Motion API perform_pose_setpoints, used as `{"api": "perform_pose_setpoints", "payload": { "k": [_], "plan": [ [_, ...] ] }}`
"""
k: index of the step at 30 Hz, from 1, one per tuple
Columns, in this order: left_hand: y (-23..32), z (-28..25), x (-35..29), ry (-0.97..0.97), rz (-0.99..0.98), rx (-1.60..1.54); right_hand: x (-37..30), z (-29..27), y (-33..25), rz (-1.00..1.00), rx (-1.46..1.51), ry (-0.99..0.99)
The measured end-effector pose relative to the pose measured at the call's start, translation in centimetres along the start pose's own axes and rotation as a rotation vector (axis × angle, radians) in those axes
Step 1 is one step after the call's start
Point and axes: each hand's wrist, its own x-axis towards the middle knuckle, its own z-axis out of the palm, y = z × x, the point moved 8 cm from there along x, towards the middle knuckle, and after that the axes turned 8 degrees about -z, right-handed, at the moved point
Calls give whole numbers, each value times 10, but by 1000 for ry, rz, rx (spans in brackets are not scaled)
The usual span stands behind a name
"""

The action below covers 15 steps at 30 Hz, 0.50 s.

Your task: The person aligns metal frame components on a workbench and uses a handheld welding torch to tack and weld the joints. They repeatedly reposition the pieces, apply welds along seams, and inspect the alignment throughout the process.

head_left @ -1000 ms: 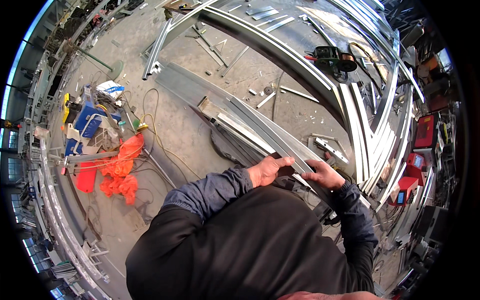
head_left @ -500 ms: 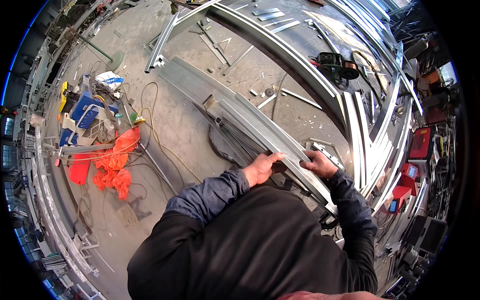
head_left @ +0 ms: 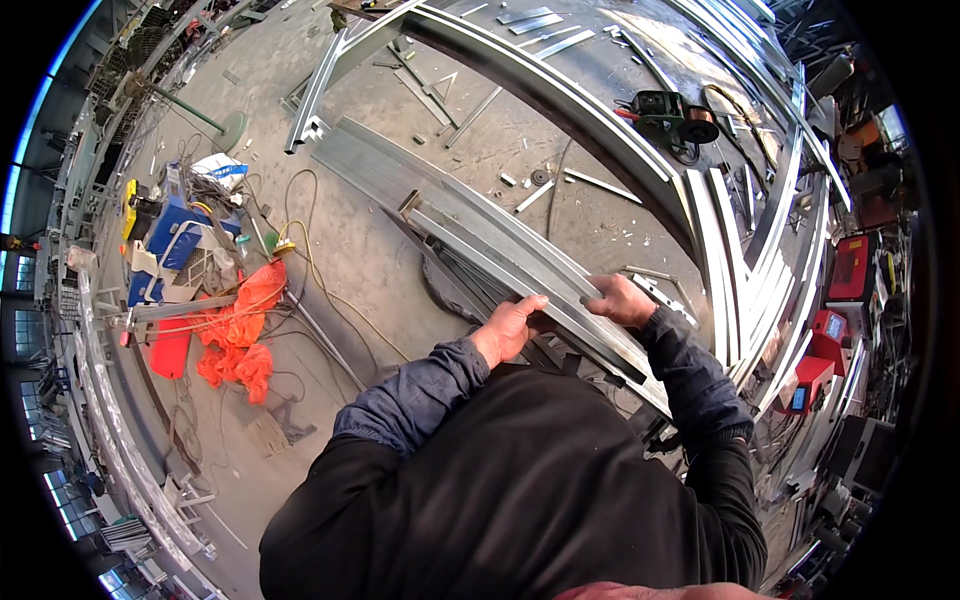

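A long, grey sheet-metal channel (head_left: 480, 222) runs diagonally in front of me, from the upper left down to my right side. My left hand (head_left: 508, 331) is closed on its near edge, the thumb lying on top and the fingers hidden underneath. Across from it, my right hand (head_left: 622, 302) grips the far edge with curled fingers. Under the near side of the channel lie several thin dark metal bars (head_left: 468, 282) and a black bundle (head_left: 440, 285), partly covered.
Beyond stands a large steel frame (head_left: 560, 100), with a wire spool unit (head_left: 690, 122) past it. White profiles (head_left: 715, 260) and red machines (head_left: 815, 375) are at right. At left are orange cloth (head_left: 240, 365), a blue machine (head_left: 175, 235) and cables (head_left: 350, 310) across the floor.
Both hands have shifted a little forward and left along the channel, the right hand more than the left. Both still grip it.
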Motion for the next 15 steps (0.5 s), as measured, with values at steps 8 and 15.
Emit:
{"api": "perform_pose_setpoints", "payload": {
  "k": [8,15],
  "plan": [
    [12,3,-9,53,21,-51,14,11,10,-25,13,-9],
    [16,-8,-13,176,64,-63,27,20,1,-44,-7,-56]
  ]
}}
